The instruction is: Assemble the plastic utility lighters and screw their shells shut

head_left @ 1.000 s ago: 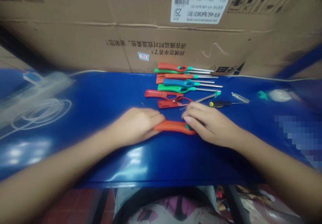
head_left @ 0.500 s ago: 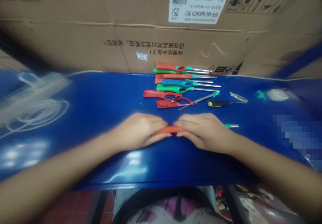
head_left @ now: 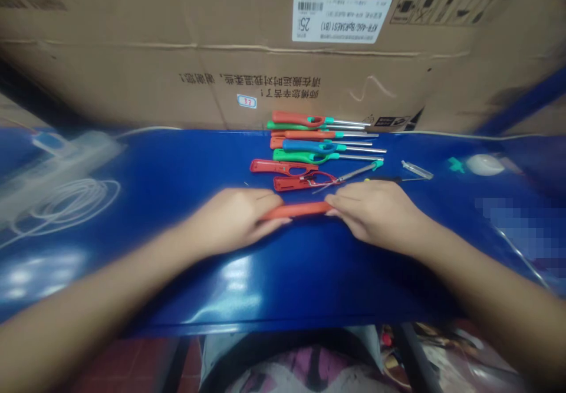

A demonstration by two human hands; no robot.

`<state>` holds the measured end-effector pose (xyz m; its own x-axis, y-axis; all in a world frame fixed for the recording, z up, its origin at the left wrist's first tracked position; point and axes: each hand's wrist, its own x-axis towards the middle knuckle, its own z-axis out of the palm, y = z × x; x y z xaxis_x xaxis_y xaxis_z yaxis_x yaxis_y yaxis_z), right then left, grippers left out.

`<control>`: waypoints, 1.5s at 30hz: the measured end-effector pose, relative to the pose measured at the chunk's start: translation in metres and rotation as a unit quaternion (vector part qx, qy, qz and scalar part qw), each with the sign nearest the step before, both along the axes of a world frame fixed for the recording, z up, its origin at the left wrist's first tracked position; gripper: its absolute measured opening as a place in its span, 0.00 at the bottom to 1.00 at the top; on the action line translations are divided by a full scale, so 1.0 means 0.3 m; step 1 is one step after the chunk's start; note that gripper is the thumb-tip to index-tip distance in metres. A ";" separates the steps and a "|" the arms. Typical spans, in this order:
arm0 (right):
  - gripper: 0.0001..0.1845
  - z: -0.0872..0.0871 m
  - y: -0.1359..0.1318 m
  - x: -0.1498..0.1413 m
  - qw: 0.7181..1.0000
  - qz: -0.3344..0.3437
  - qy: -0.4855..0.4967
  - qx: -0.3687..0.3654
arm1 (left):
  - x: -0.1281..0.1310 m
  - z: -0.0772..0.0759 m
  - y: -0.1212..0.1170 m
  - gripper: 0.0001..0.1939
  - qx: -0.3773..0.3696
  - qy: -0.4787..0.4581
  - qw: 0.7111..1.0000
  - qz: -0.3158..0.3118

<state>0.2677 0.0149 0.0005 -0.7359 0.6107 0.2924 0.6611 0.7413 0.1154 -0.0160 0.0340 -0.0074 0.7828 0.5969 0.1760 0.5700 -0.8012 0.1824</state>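
Observation:
Between my two hands lies an orange long-necked gas lighter (head_left: 303, 210), turned so that a narrow side of its handle faces up. My left hand (head_left: 241, 213) is closed around its left end. My right hand (head_left: 375, 207) grips the right part, and its fingers hide the trigger and the metal neck. Just beyond, two halves of an opened red lighter casing (head_left: 260, 165) rest on the table, with a loose metal neck with a green tip (head_left: 360, 171) beside them. Behind my right hand a screwdriver (head_left: 407, 179) is partly covered.
Several lighters in orange, green and blue (head_left: 305, 145) are lined up before a large cardboard box (head_left: 132, 81). At right lie a clear plastic piece (head_left: 417, 170), a green piece (head_left: 456, 165) and a white rounded object (head_left: 485, 164). A coiled white cable (head_left: 82, 201) and power strip (head_left: 57, 166) are left.
The orange lighter has rolled from its broad side onto its narrow side. My right hand shifted left along it, then back right. Both hands are slightly farther from the table's front edge than half a second ago.

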 end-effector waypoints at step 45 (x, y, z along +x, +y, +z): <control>0.07 0.018 0.043 0.018 0.982 0.115 0.093 0.117 | 0.037 0.011 -0.002 0.23 -0.638 -0.253 0.711 0.152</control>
<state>0.2730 0.0279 0.0058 -0.7669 0.3342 0.5478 0.5045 0.8416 0.1928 -0.0049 0.0335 -0.0040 0.6121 0.6516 -0.4480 0.2844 0.3472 0.8936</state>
